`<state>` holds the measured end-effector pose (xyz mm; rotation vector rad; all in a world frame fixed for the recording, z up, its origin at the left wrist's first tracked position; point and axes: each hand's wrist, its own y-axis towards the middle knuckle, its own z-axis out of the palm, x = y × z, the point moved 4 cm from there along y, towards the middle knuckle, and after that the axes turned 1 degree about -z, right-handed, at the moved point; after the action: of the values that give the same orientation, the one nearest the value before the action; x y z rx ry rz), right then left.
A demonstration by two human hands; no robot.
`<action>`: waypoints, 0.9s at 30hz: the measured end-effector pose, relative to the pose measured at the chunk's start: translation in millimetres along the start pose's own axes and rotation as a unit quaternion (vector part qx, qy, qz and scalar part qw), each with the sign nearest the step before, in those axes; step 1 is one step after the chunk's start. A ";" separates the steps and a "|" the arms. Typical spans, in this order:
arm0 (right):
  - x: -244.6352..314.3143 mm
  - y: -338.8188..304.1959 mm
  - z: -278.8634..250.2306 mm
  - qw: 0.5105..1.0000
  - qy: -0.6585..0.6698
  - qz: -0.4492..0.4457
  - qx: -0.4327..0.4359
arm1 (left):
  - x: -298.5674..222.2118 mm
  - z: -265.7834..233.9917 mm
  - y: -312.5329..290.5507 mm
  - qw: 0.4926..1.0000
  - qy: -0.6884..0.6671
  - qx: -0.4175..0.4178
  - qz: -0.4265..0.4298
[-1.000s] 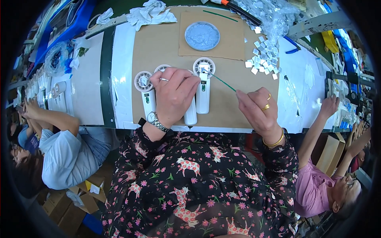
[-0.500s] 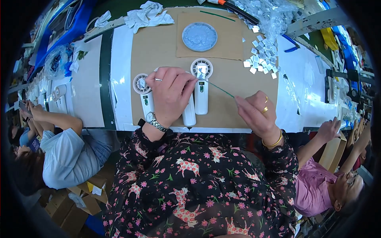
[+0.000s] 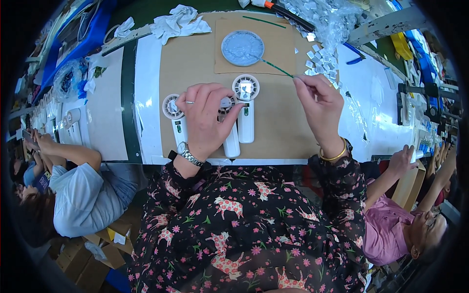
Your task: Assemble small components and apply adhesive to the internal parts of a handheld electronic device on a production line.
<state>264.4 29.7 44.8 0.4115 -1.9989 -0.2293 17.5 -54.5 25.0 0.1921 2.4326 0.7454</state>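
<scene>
My right hand [image 3: 320,100] pinches a thin green stick [image 3: 278,68], whose far tip is over the grey paste in the round dish [image 3: 242,48]. My left hand [image 3: 207,115] is curved over the head of a white handheld fan [image 3: 231,141], with thumb and forefinger apart. Between them shows a small pale piece on that fan's head. Just right of it lies another handheld fan [image 3: 246,122], with a shiny square plate [image 3: 245,91] on its round head; the plate carries dark marks. A third fan [image 3: 179,129] lies to the left, partly behind my left hand.
Loose small metallic squares [image 3: 320,63] are scattered at the right, below crumpled clear plastic [image 3: 327,19]. A second green stick [image 3: 264,21] lies behind the dish. White crumpled cloth [image 3: 180,23] sits at the back left. People work at both sides.
My right hand has moved up, carrying the green stick from the right fan's head to the paste dish. My left thumb and forefinger have parted and drawn back from that fan.
</scene>
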 end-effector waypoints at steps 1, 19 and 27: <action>4.2 3.4 2.6 0.999 -0.027 -0.024 0.002 | -1.3 1.1 0.2 1.000 -0.001 0.000 0.002; -83.4 71.0 -85.0 0.970 -0.238 0.005 0.038 | -23.8 30.8 13.0 0.998 0.017 0.060 -0.004; -79.7 37.8 -44.6 0.947 -0.257 -0.116 0.153 | -26.8 29.4 15.9 0.995 0.049 0.090 -0.012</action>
<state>329.6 96.0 11.3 0.8592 -2.5092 -0.1850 55.8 -35.4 27.1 0.2013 2.5918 0.5362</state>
